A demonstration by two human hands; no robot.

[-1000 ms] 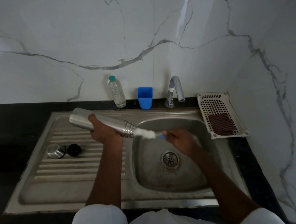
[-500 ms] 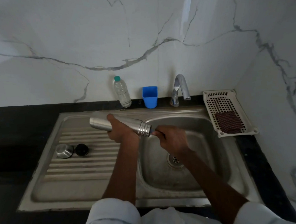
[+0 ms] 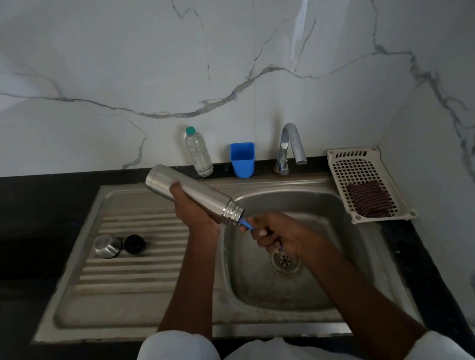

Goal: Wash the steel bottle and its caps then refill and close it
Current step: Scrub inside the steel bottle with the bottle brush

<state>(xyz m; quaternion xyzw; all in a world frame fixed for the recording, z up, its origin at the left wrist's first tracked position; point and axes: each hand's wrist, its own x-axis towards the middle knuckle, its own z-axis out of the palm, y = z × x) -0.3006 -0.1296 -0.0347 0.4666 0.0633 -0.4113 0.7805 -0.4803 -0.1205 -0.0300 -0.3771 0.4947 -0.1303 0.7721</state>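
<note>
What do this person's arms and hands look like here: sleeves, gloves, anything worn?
Both hands, left hand and right hand, are bare: no gloves, and no rings or watch that I can see. Forearms are uncovered. Pale, whitish sleeves are pushed up near the elbows.

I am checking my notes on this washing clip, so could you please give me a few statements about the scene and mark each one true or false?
1. The left hand grips the steel bottle tilted, mouth down toward the basin. True.
2. The right hand holds a blue-handled brush at the bottle's mouth. True.
3. Both caps are screwed onto the bottle. False: the steel cap and black cap lie on the drainboard.
4. The blue cup stands inside the white basket. False: it stands by the tap; the basket holds a dark scrub pad.
</note>
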